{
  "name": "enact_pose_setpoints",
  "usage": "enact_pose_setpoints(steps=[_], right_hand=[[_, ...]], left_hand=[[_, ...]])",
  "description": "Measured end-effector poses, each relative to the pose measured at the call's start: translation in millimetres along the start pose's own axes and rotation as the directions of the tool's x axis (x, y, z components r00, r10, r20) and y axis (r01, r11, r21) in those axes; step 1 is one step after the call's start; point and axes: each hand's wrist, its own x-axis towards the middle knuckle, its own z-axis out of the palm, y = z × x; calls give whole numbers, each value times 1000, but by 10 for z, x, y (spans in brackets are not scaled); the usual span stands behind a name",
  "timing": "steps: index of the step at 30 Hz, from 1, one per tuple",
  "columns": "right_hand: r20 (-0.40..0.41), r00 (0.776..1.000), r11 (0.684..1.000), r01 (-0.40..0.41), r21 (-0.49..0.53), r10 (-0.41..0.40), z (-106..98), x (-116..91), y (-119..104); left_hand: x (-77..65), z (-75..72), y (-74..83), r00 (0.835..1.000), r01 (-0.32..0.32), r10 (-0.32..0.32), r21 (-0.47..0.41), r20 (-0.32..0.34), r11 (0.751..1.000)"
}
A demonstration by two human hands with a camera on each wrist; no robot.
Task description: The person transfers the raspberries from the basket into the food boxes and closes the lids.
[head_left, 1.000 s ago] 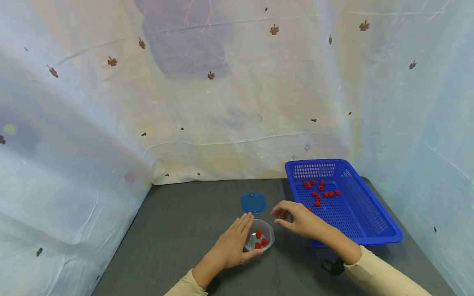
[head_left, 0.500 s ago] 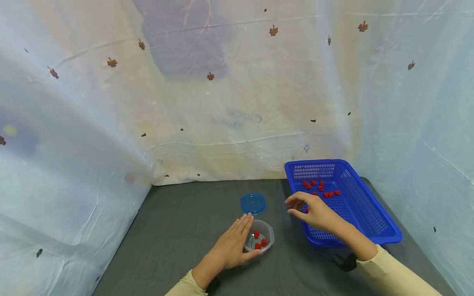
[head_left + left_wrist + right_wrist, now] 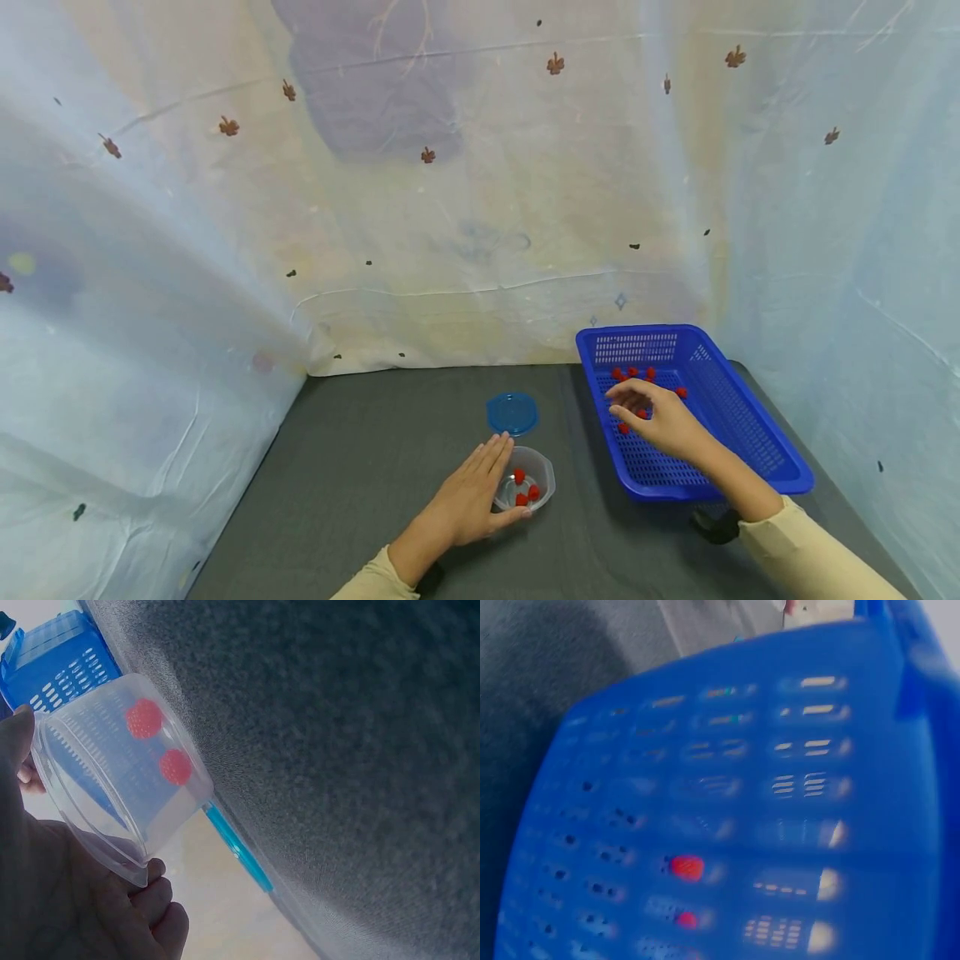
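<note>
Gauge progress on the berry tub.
Done: three red berries lie in the clear tub. In hand: the left hand holds the tub; the right hand hovers over the blue basket, nothing visibly gripped. Apparently left: the berries in the basket and perhaps the blue lid, lying off the tub.

Hands: two — left hand, right hand
Sleeves: two
Table: one
Tub: one
Lid: one
Basket: one
Tub berries: three from the head, two showing from the left wrist
Basket berries: six at least — the right hand covers part of the basket, so the full number is hard to tell
</note>
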Motion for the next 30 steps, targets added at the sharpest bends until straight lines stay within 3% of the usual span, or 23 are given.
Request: enact_pose_setpoints(steps=[18, 30], right_hand=[[34, 994, 994, -103, -47, 104, -29, -15, 351], [118, 984, 988, -126, -84, 135, -25, 23, 539]], left_hand=[[3, 9, -6, 1000, -7, 7, 12, -10, 1000], [-2, -12, 11, 1000, 0, 0, 21, -1, 1000]])
